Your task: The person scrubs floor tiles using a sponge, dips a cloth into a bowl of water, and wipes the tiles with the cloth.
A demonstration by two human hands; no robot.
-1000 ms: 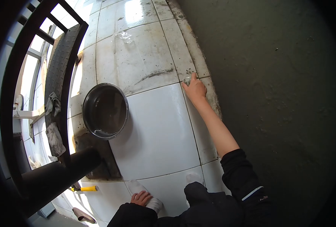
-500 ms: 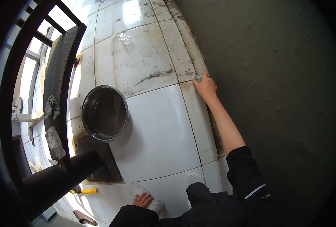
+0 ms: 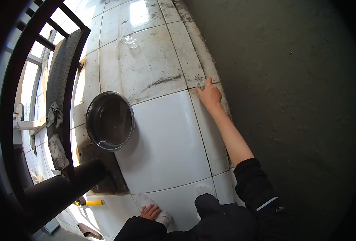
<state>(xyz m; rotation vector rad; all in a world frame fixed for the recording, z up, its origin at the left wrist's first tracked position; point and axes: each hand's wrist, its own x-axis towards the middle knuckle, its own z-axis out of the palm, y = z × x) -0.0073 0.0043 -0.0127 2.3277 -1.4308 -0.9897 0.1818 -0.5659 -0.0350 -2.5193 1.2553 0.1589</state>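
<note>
My right hand (image 3: 210, 94) reaches out to the narrow tile strip by the ledge's right edge. Its fingers close on a small grey-green scouring pad (image 3: 201, 85), mostly hidden beneath them and pressed against the tile. My left hand (image 3: 150, 212) lies with its fingers stretched out on my white-socked foot (image 3: 163, 219), close to my body. A round metal basin (image 3: 110, 120) of dark water stands on the white tiles (image 3: 170, 140), to the left of my right arm. Dark smears mark the tiles beyond the basin.
At left, a dark metal frame with a textured step (image 3: 60, 80) carries grey rags (image 3: 58, 152). A yellow-handled tool (image 3: 93, 203) and a brown slipper (image 3: 90, 231) lie lower left. Clear crumpled plastic (image 3: 130, 41) lies farther up. The ledge drops to a dark floor (image 3: 290, 120).
My right hand has moved slightly left and down with the scouring pad, away from the ledge's edge. My left hand stays on the foot.
</note>
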